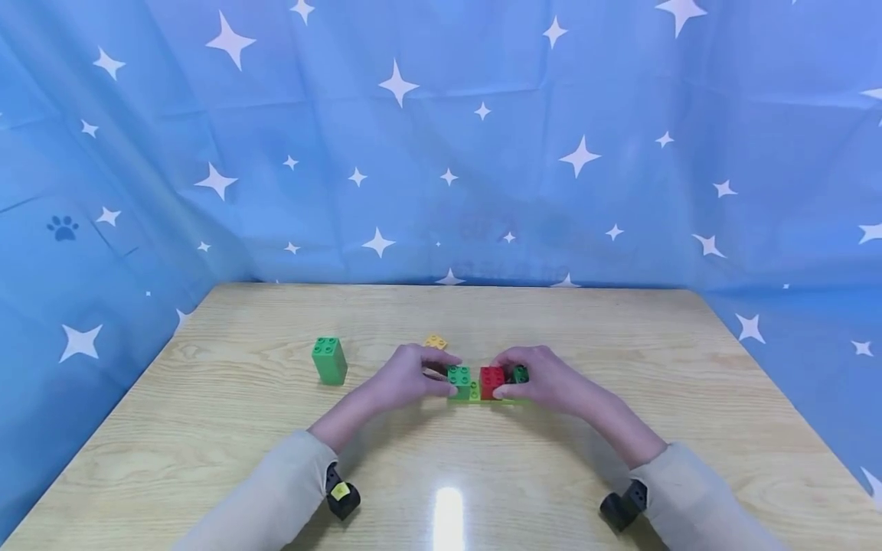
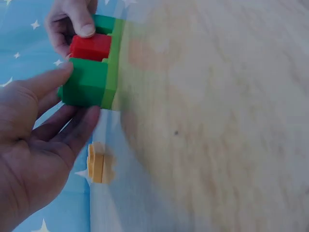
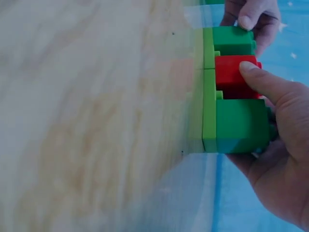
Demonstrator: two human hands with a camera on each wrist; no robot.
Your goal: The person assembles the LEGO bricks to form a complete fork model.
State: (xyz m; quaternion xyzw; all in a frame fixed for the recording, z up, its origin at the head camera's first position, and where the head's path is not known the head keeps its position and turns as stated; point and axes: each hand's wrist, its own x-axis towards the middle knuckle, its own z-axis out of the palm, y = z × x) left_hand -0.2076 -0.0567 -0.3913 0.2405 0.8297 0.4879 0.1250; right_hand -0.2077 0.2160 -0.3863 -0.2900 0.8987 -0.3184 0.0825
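A light green strip of toy bricks (image 3: 209,111) lies on the table, with a red brick (image 1: 491,381) in its middle and a green brick at either end. My left hand (image 1: 417,375) pinches the left green brick (image 2: 86,82) between thumb and fingers. On the red brick's near face rests the thumb of my right hand (image 1: 544,376), its fingers curled behind. The right green brick (image 3: 243,126) sits under that hand's palm, partly covered in the head view. Gaps show between the three upright bricks, with light green studs in them.
A tall green block (image 1: 330,361) stands on the wooden table (image 1: 276,451) to the left. Behind my left hand lies a small yellow-orange brick (image 1: 436,341). A blue curtain with white stars (image 1: 441,153) hangs along the table's back and sides.
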